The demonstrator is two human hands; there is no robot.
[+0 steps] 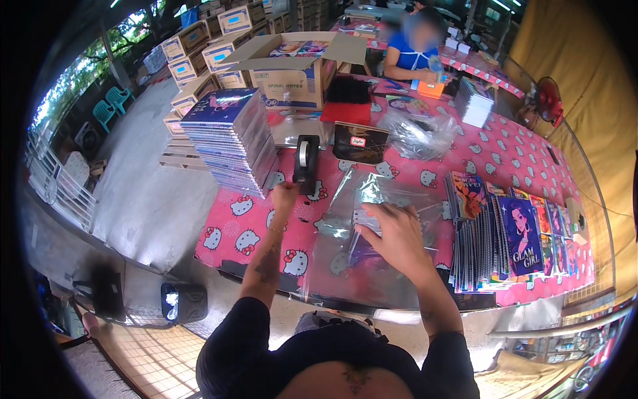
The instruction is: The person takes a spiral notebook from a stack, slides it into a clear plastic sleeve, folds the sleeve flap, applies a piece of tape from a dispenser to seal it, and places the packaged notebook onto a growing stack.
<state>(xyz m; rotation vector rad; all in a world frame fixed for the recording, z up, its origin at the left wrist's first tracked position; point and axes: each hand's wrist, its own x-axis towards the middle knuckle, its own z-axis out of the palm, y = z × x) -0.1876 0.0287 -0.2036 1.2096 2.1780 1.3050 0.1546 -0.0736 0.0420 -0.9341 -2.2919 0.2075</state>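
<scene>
My left hand (286, 195) is closed at the near end of a black tape dispenser (308, 174) with a pale tape roll; what its fingers hold is too small to make out. My right hand (397, 229) rests with fingers apart on a small stack of notebooks (365, 216), which lies in a clear plastic sheet or bag (332, 256) near the table's front edge. Beyond the left hand rises a tall stack of spiral notebooks (232, 149) in clear wrap. Several rows of colourful spiral notebooks (518, 233) stand to the right of my right hand.
The table has a pink patterned cover (246, 229). An open carton (289, 83), a dark pouch (361, 143) and crumpled clear plastic (420, 133) are farther back. A person in blue (412, 56) sits across the table. A red fan (549, 100) stands at right, a black bin (186, 304) below left.
</scene>
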